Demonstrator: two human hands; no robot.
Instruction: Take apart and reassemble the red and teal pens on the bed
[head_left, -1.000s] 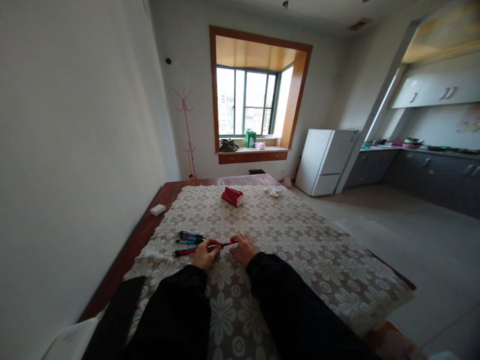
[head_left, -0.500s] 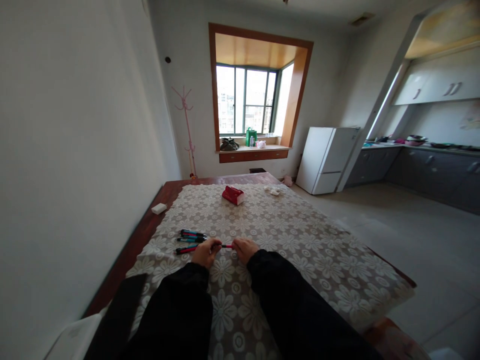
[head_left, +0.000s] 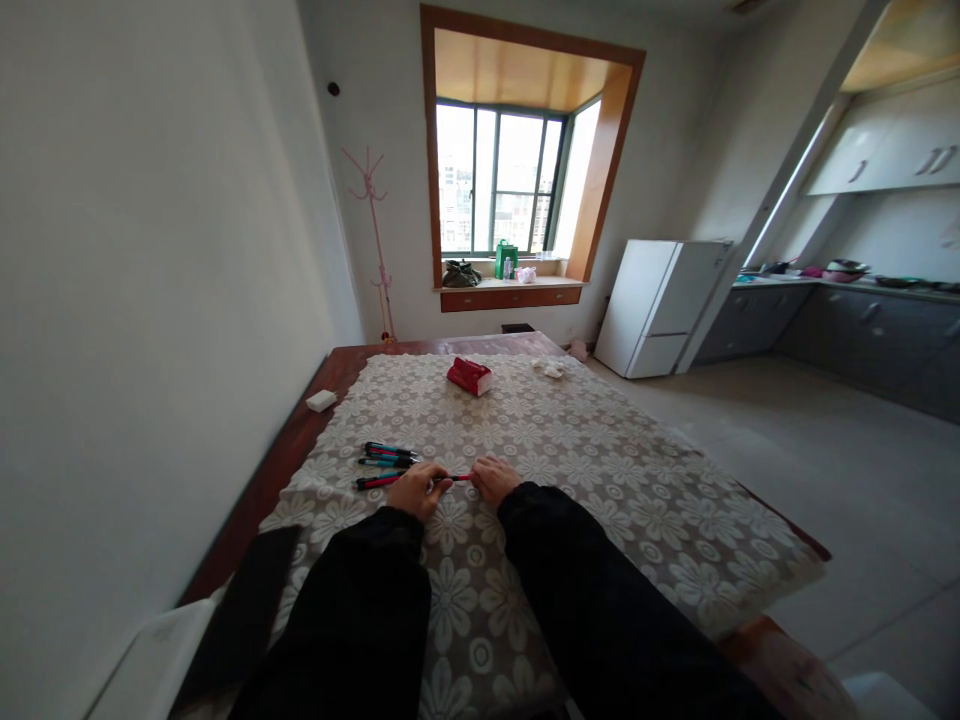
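A slim red-and-black pen (head_left: 462, 478) lies level between my hands, low over the flowered tablecloth (head_left: 585, 520). My left hand (head_left: 418, 490) pinches its dark left end. The right end is inside the closed fingers of my right hand (head_left: 495, 481), so only a short stretch shows in the gap. Just left of my left hand, several teal, black and red pens (head_left: 387, 462) rest side by side on the cloth. One red-and-black pen (head_left: 377, 482) is nearest to me, its right end partly behind my left hand.
Farther back on the table is a red tissue pack (head_left: 469, 376), with crumpled white tissue (head_left: 549, 369) to its right. A small white box (head_left: 321, 401) sits near the left edge by the wall. A dark flat object (head_left: 247, 610) lies at the near left. A fridge (head_left: 660, 308) stands beyond.
The view has tilted slightly, so the table appears a little higher. Both hands keep their hold on the pen, with little visible movement against the cloth.
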